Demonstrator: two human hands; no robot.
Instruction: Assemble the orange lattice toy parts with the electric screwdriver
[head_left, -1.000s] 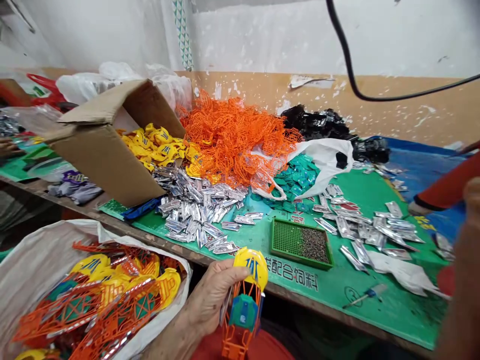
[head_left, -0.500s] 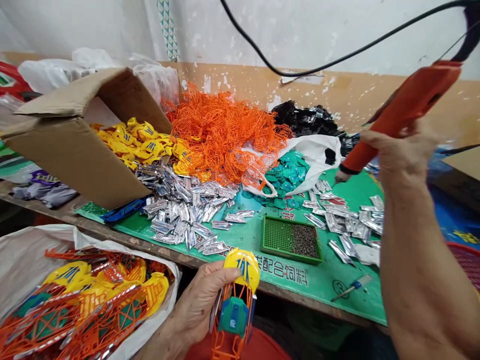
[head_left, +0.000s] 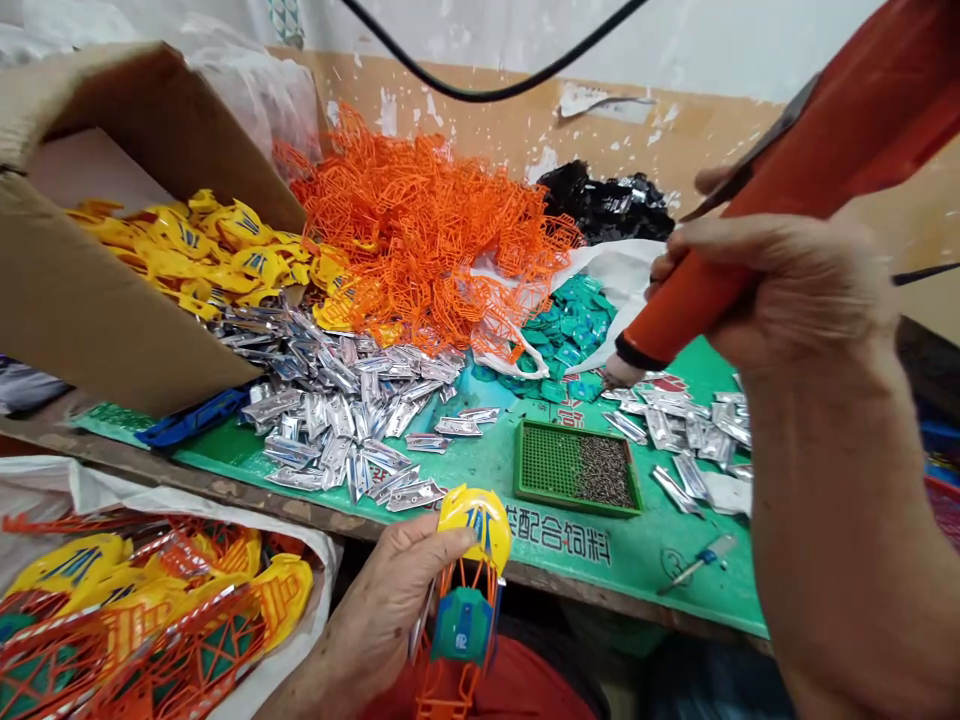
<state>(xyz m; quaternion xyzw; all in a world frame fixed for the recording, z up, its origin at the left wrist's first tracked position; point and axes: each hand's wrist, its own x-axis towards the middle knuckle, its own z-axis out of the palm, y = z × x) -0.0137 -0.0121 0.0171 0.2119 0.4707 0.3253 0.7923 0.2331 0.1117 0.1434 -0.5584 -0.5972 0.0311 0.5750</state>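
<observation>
My left hand (head_left: 390,590) grips a plastic toy assembly (head_left: 463,622) near the table's front edge, thumb on its yellow end piece. The toy has an orange lattice frame and a green block in the middle. My right hand (head_left: 814,290) is wrapped around an orange electric screwdriver (head_left: 694,300), raised over the right of the table with its nose pointing down and left. The screwdriver's tip is apart from the toy. Between the hands, further back, lies a green perforated tray (head_left: 547,462) with small screws (head_left: 606,470) gathered on its right side.
Silver plates (head_left: 334,420) lie in front of a tipped cardboard box (head_left: 120,330) of yellow parts (head_left: 247,262). Behind are orange frames (head_left: 427,230), green pieces (head_left: 570,325) and black parts (head_left: 607,205). A white sack (head_left: 326,560) holds assembled toys. A small screwdriver (head_left: 701,562) lies at right.
My right hand and the electric screwdriver have moved left and closer to the camera. The view has shifted slightly; my left hand still holds the toy in nearly the same place.
</observation>
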